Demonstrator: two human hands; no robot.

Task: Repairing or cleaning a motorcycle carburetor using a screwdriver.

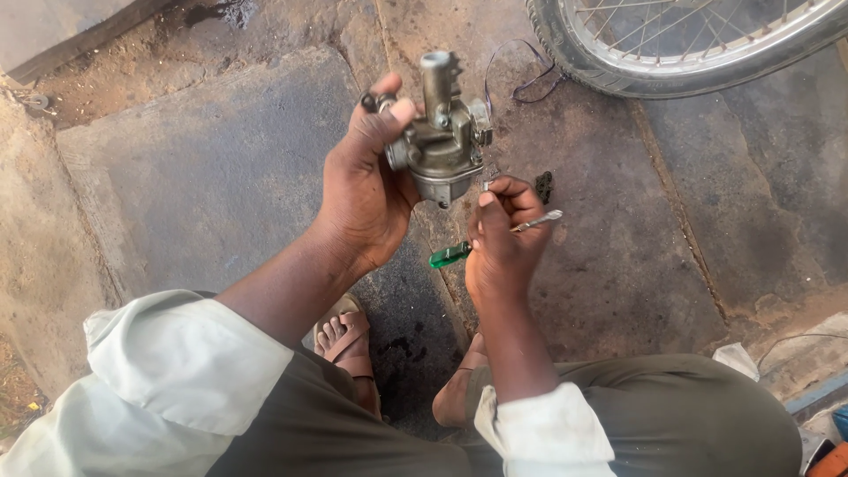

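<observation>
— Over the cracked stone floor [221, 168], what did you have?

— My left hand [367, 190] was wrapped around a grey metal carburettor [439, 141], held upright above my sandalled feet.

— And the other hand?

— My right hand [501, 243] sat just beneath the carburettor, fingers curled around a green-handled screwdriver [495, 238] that lay crosswise in the grip. Thumb and forefinger pinched something small near the carburettor's base; I couldn't tell what.

— Anything around?

— A spoked wheel [689, 44] lay beyond, well apart.
</observation>
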